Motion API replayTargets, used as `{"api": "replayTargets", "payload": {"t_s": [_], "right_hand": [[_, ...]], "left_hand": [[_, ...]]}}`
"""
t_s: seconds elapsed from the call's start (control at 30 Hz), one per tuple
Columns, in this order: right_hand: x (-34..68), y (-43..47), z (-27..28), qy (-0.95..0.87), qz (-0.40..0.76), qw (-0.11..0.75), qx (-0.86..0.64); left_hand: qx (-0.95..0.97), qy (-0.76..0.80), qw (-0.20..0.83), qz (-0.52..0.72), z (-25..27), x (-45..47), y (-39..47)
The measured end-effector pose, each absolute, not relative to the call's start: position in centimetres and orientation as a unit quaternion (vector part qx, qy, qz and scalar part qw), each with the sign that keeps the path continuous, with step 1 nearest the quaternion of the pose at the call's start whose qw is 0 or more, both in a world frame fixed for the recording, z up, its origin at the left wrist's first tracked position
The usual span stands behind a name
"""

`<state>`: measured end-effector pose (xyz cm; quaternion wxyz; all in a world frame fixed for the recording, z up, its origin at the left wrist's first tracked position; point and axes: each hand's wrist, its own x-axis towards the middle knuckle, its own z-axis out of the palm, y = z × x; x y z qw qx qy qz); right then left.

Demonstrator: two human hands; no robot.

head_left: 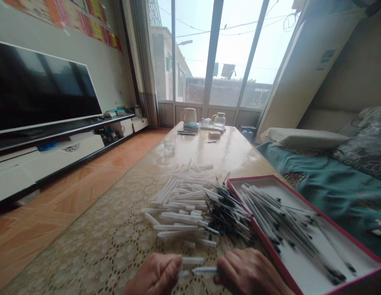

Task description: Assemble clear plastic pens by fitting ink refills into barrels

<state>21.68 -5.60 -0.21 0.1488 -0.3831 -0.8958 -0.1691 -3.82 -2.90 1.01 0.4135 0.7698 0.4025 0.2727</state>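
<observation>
At the near edge of the table, my left hand (159, 271) is closed around a white pen barrel (193, 260) that points right. A shorter white piece (183, 273) shows just below it, possibly a cap. My right hand (244, 268) pinches a pale pen (205, 270), its narrow tip facing my left hand without touching it. Beyond both hands lies a pile of white pen barrels (178, 192) and small white caps. Black-ended refills (229, 213) are heaped against it on the right. A red-rimmed box (301, 282) holds many assembled-looking pens (279, 217).
The long table (116, 229) has a patterned lace cover. A drinking glass (169, 145), a glass jug (220, 119) and a kettle-like item (189, 116) stand farther back. A sofa (270, 159) flanks it on the right; a TV cabinet (55, 164) is on the left.
</observation>
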Motion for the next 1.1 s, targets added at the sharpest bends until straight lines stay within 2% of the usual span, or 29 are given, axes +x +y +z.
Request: {"api": "replayTargets", "payload": {"t_s": [0.07, 0.23, 0.4, 0.5, 0.63, 0.7, 0.83, 1.0, 1.1], "right_hand": [[22.8, -5.3, -0.2, -0.869, -0.158, 0.163, -0.439], [22.0, -4.6, -1.7, -0.849, -0.055, 0.237, -0.469], [19.8, -4.9, -3.1, -0.831, 0.038, 0.257, -0.492], [19.3, -5.1, -3.6, -0.831, 0.084, 0.262, -0.483], [18.3, -5.5, -4.0, -0.837, 0.122, 0.257, -0.467], [17.7, -5.7, -3.6, -0.836, 0.145, 0.259, -0.461], [17.3, -5.9, -2.1, -0.789, 0.242, 0.308, -0.473], [18.2, -5.1, -1.3, -0.599, 0.437, 0.403, -0.536], [18.6, -4.4, -1.5, -0.568, 0.467, 0.432, -0.522]], "left_hand": [[0.718, 0.441, 0.452, 0.293, 1.2, -4.6, -2.2], [0.762, 0.461, 0.314, 0.328, 0.4, -4.9, -1.2], [0.740, 0.488, 0.269, 0.377, -0.8, -4.5, -1.2], [0.701, 0.457, 0.363, 0.410, -1.3, -3.8, -1.5], [0.555, 0.382, 0.632, 0.384, -1.5, -2.3, -2.3], [0.498, 0.362, 0.703, 0.356, -1.5, -1.8, -2.7], [0.447, 0.376, 0.715, 0.385, -0.8, -1.7, -2.8], [0.336, 0.434, 0.701, 0.455, 0.5, -1.9, -2.0], [0.312, 0.445, 0.692, 0.475, 0.9, -1.3, -1.9]]}}
